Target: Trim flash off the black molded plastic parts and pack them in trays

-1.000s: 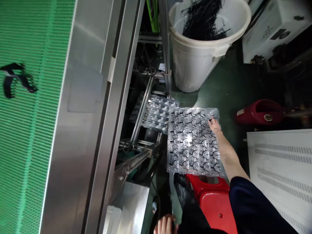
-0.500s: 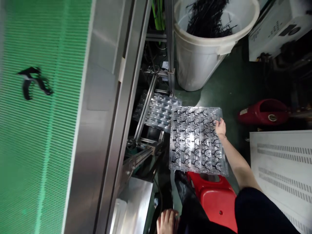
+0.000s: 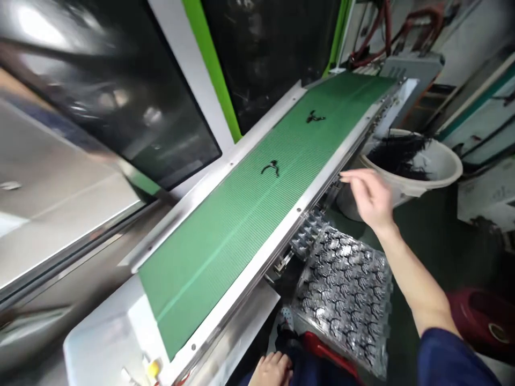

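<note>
My right hand (image 3: 372, 198) is raised beside the conveyor's near edge, above the clear tray. Its index finger stretches left and the thumb stands apart; no held thing shows, though motion blurs it a little. On the green conveyor belt (image 3: 225, 241) lie two black forked plastic parts, a closer one (image 3: 271, 167) and a farther one (image 3: 314, 116), both apart from my hand. Rows of similar black parts fill the clear plastic tray (image 3: 346, 289) below. My left hand (image 3: 271, 370) rests low at my lap with curled fingers; what is under them is hidden.
A white bin (image 3: 438, 179) with a heap of thin black pieces stands beyond my right hand. Another clear tray (image 3: 308, 233) lies partly under the conveyor. A red stool (image 3: 322, 346) is by my legs, and a dark red object (image 3: 478, 316) is at the right.
My view has swung up and left over the conveyor. My right hand has left the filled tray's edge and risen toward the belt. My left hand stays low.
</note>
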